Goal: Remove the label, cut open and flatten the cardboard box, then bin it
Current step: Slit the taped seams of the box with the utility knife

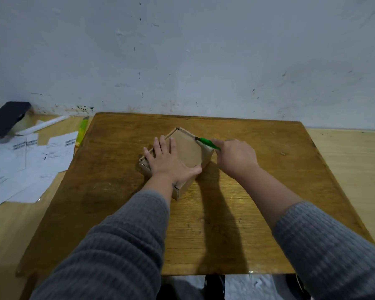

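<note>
Left hand (169, 163) lies flat, grasping nothing, pinning the cardboard box (188, 152) to the worktop (258, 191) so the right hand's (236, 156) clenched grip can run the green-handled knife (206, 142) along its top edge.

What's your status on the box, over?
Left hand flat on box, pinning it. Right hand grips green knife, blade at the top's far right edge. Box uncut, unflattened. Nothing in the way.
</note>
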Available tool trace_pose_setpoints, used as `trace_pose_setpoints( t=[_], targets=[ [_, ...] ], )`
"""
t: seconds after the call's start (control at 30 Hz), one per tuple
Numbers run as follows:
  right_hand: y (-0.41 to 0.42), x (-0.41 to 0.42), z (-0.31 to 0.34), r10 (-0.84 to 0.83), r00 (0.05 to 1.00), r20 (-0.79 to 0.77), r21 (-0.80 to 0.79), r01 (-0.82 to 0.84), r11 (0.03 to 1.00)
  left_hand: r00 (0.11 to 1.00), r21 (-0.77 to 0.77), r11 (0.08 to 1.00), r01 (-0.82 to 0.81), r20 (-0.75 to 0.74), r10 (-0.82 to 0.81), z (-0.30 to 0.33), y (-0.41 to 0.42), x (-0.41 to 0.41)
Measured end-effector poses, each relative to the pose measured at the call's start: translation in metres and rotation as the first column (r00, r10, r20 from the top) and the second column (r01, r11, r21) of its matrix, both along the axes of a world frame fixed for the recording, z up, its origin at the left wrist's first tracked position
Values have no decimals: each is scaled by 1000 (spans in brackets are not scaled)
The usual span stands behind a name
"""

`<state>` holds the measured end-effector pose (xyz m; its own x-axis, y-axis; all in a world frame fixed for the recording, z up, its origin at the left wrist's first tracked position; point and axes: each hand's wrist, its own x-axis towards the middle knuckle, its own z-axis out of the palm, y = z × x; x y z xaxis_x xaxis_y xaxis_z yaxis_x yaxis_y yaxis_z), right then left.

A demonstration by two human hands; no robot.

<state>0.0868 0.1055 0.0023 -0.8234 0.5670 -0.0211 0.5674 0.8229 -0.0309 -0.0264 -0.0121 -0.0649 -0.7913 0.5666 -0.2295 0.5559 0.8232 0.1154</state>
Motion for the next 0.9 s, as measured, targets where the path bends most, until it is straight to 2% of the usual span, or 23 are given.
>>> trace_pose_setpoints(
  t=[0.17, 0.33, 0.5, 0.9],
  targets=[
    [2, 16, 2, 1, 1000, 5, -7, -1, 1000, 998, -26, 998, 55, -9, -55, 3, -2, -7],
    [2, 22, 0, -66, 998, 5, -58, 67, 996, 997, -34, 996, 77, 3, -77, 4, 2, -5],
    [-2, 21, -3, -85, 995, -53, -89, 80, 993, 971, 29, 974, 223, -90, -220, -5, 18, 7],
    [1, 41, 0, -120, 993, -19, -71, 118, 990, 980, 22, 982, 189, -76, -186, -11, 28, 0]
  ],
)
